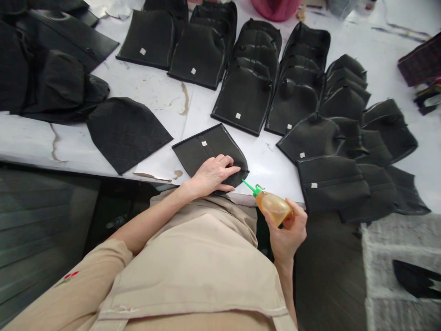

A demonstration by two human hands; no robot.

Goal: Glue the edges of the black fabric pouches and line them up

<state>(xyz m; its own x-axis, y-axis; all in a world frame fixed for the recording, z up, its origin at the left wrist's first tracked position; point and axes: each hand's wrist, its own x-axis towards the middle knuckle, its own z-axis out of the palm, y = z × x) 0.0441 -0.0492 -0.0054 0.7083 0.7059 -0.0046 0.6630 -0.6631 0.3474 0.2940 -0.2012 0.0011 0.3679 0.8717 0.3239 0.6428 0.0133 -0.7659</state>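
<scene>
My left hand (216, 174) lies on a black leather-like piece (198, 158), its fingers spread and pressing it at the table's front edge. That piece has a straight end with a small pale sticker and a rounded end towards my right. In my right hand (289, 232) is a squeeze glue bottle (275, 208), its amber liquid visible through the clear wall. The bottle's green nozzle points up and left, its tip close to the rounded edge of the piece. Whether the tip touches it I cannot tell. Beside my left hand sits a flat black fabric piece (129, 131).
Overlapping rows of similar black pieces (244, 99) run across the white table (151, 92) and down its right side (330, 184). Piled black material (55, 82) covers the left end. A pink container (276, 8) stands at the back. A grey fabric-covered surface (382, 257) is lower right.
</scene>
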